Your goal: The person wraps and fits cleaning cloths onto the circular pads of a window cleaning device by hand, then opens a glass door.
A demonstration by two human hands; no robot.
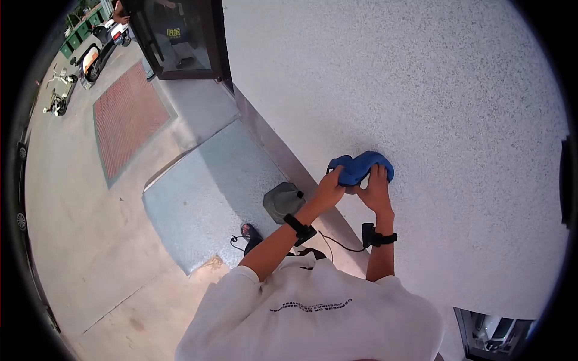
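A blue, curved object (361, 166) with a handle-like loop is held up close to the speckled white wall (457, 120); I cannot make out its exact kind. My left hand (329, 188) grips its left end, thumb on the near side. Curled over its right part are the fingers of my right hand (376, 191), with the thumb underneath. Whether the blue object touches the wall is unclear. Both wrists carry black strapped devices, and a thin dark cable hangs between them.
A dark cone-like post on an octagonal base (283, 203) stands by the wall's foot, on a grey-blue ramp (198, 192). Beyond are a glass door (183, 42) with a person beside it, a red mat (129, 117), parked scooters (93, 63) and green bins (75, 39).
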